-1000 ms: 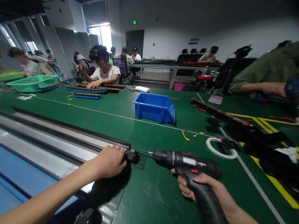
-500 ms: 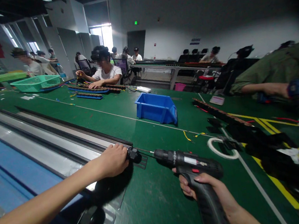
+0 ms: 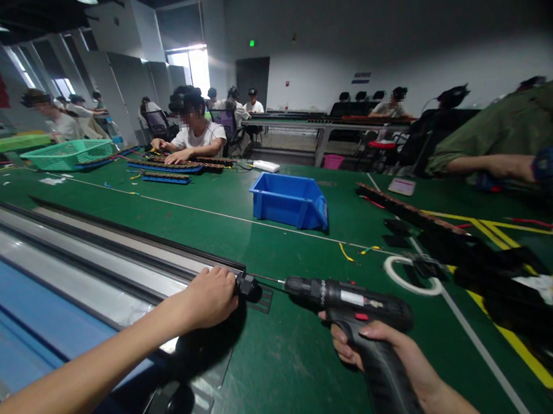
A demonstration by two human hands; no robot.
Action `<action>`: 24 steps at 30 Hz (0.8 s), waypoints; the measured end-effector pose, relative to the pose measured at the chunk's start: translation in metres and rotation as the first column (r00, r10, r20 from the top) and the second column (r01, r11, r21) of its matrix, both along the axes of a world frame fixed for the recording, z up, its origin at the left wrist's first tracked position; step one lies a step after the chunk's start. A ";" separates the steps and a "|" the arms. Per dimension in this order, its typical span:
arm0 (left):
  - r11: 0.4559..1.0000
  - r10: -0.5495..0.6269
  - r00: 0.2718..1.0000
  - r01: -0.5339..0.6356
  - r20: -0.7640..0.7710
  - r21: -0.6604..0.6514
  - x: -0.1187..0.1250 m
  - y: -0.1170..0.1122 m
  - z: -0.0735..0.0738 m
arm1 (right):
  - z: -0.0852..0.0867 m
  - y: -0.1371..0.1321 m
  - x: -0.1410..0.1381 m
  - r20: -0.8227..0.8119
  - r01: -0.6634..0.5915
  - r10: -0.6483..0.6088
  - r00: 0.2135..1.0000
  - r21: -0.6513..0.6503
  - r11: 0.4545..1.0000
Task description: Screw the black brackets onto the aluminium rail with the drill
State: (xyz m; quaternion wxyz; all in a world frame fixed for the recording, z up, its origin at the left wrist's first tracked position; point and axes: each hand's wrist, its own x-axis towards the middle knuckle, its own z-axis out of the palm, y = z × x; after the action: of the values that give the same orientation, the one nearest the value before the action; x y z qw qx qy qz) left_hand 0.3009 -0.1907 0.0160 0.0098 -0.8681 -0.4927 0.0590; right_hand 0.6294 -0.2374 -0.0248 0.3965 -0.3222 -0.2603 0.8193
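My right hand (image 3: 393,354) is wrapped round the grip of a black cordless drill (image 3: 354,305) that lies level over the green table (image 3: 301,365). The drill's thin bit (image 3: 265,279) points left at a small black part (image 3: 248,286). My left hand (image 3: 207,297) is closed on that black part at the end of a long metal rail (image 3: 112,267), and the bit tip meets the part. What the fingers cover is hidden.
A blue bin (image 3: 290,200) stands beyond the drill. A white tape ring (image 3: 409,276), black parts (image 3: 469,257) and loose wires lie to the right. A person in a green sleeve (image 3: 500,139) works at the right; others sit at the far end by a green basket (image 3: 68,154).
The view has shifted slightly since a second ago. Both hands, the drill and the black part keep the same pose against each other.
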 end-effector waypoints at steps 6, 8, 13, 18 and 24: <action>1.000 -0.001 1.000 0.001 -0.005 -0.010 0.001 0.000 0.001 | 0.000 -0.001 0.000 -0.002 0.009 -0.009 1.000 -0.023 1.000; 1.000 -0.003 1.000 0.003 -0.007 -0.012 0.000 0.000 0.001 | 0.000 -0.001 0.000 0.002 0.009 -0.009 1.000 -0.030 1.000; 1.000 0.006 1.000 -0.006 -0.007 -0.009 0.000 0.000 0.000 | 0.000 0.000 0.000 -0.015 0.000 -0.001 1.000 -0.027 1.000; 1.000 0.011 1.000 -0.011 -0.015 -0.010 0.000 0.001 -0.001 | 0.003 0.000 -0.002 -0.024 -0.016 0.016 1.000 -0.028 0.999; 1.000 0.013 1.000 -0.013 -0.002 -0.013 0.001 0.001 -0.001 | 0.005 0.000 -0.003 0.025 -0.010 0.010 1.000 -0.005 1.000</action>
State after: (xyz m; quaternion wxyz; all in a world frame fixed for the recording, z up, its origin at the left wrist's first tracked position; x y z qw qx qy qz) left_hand 0.3015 -0.1900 0.0146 0.0042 -0.8650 -0.4978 0.0631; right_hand 0.6268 -0.2374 -0.0202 0.3884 -0.3322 -0.2647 0.8177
